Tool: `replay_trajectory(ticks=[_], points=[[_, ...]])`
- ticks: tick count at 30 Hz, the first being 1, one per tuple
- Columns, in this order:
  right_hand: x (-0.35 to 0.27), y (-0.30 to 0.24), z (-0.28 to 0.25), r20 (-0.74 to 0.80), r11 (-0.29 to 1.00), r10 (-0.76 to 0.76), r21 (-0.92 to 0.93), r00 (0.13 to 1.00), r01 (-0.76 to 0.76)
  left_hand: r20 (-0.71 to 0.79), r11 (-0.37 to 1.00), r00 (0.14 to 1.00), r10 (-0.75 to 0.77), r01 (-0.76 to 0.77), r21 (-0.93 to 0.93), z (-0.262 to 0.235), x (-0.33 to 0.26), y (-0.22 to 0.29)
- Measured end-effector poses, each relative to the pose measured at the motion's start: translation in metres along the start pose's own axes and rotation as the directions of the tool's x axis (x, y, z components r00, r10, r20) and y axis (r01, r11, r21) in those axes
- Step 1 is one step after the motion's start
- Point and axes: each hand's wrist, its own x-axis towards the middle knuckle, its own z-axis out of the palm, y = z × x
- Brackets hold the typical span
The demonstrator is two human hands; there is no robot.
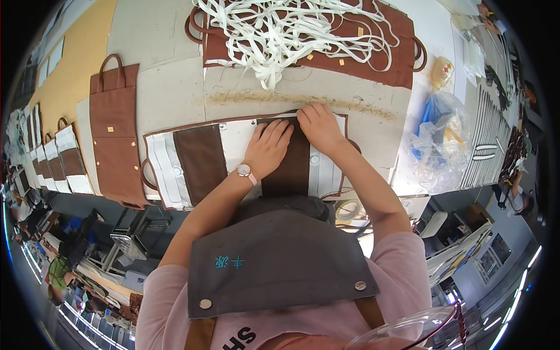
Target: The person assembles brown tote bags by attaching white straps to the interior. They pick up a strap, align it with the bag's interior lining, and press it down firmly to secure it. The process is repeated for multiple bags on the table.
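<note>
Spread in front of me on the table is an unfinished brown bag (199, 157), its inside facing up. Dark brown lining panels alternate with white backing, and brown loop handles stick out at both ends. My left hand (269, 146) lies on it with fingers stretched flat over the white backing and the edge of the right dark lining panel (284, 171). At the top edge of that panel, my right hand (319, 127) has its fingers bent and pressed together on the dark border. The fingertips' exact grip is partly hidden.
A tangle of white straps (286, 35) lies on more brown bag pieces (385, 58) at the far side. One brown bag (115, 128) rests to the left, near several part-made panels (70, 157). Clear plastic wrapping (443, 146) and rows of grey strips (487, 137) lie to the right.
</note>
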Motion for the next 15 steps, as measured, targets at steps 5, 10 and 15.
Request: replay_trajectory(ticks=[5,10,15], points=[[-0.001,-0.001,0.009,-0.049,0.999,0.048,0.012,0.998,-0.048,-0.016,1.000,1.000,0.001,0.000,0.015,-0.001,0.002,0.001],[-0.003,-0.001,0.014,-0.078,0.950,0.226,0.236,0.971,-0.202,-0.016,1.000,1.000,-0.013,0.013,-0.003,-0.002,0.002,0.001],[0.010,-0.014,0.004,0.013,0.901,0.362,0.252,0.932,-0.353,-0.013,1.000,1.000,-0.023,0.023,0.008,0.000,0.001,0.001]])
